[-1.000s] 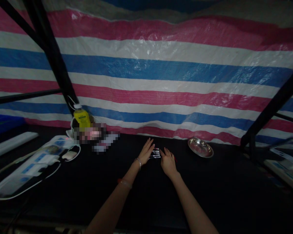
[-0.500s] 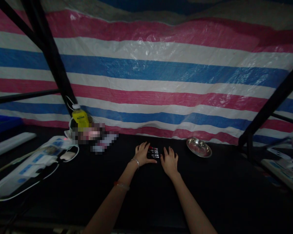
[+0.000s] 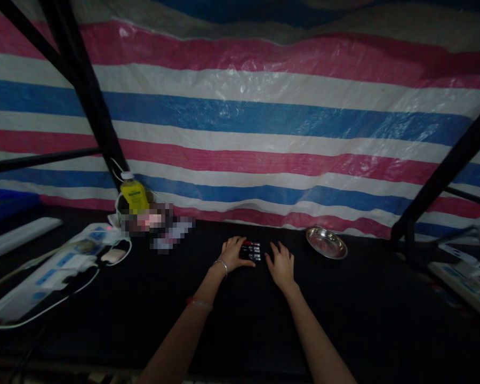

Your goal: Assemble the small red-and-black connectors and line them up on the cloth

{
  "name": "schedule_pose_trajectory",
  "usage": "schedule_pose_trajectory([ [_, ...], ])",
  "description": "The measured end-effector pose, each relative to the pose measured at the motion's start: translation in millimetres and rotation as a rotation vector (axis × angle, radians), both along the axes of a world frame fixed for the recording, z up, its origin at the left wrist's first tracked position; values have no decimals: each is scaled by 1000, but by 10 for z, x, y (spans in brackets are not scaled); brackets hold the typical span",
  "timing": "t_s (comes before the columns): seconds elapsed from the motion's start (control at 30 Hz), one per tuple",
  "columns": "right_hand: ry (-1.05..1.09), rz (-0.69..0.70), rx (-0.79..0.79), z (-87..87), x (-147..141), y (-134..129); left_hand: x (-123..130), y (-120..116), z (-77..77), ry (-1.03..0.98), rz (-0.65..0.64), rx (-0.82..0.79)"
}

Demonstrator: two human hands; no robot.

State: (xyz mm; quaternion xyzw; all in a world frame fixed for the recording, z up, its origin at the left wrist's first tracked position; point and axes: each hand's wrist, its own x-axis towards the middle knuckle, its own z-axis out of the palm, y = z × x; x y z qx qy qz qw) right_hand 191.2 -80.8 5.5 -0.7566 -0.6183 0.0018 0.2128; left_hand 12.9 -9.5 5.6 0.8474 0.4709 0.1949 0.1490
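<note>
More gap: right hand now farther right of the tubes, fingers spread; only left hand brackets them, grip unclear.

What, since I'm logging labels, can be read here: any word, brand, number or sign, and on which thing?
No text can be read.
Yellow bottle with a white cap: dark print on its front, too small and blurred.
Long white-and-blue power strip: any markings too blurred.
Slim red and black tubes with shiny silver ends: any lettering too small.
Flat whitish item: pixelated, unreadable.
</note>
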Motion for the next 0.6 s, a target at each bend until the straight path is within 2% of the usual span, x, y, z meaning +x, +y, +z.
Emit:
schedule_pose_trajectory([
  [0.1,89,35,105,-24,36,20,-3,-19,45,8,3,8],
  [0.17,199,35,218,-45,74,45,29,-64,91,2,-20,76],
  [0.27,410,-36,410,-86,165,97,164,-205,157,-20,-124,224],
  [0.37,603,-148,547,-141,299,153,375,-413,168,-12,-248,276],
  [0.47,757,-189,519,-204,446,193,565,-605,118,21,-363,268],
  [0.6,756,-28,341,-265,579,217,673,-713,60,43,-329,230],
])
